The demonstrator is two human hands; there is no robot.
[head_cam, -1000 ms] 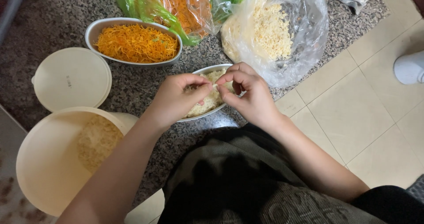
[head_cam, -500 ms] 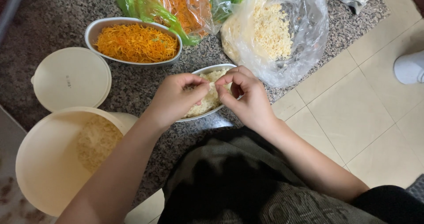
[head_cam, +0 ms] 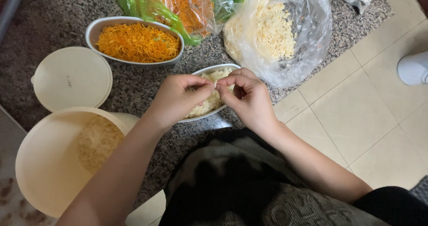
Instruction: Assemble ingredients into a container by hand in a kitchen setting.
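Both hands pinched together over small bowl

At the top middle of the frame, a green-and-clear plastic bag of orange shreds lies on my counter. Just to its right, touching it, sits a clear crumpled plastic bag holding pale yellow crumbs. I see no labels, signs or screens.
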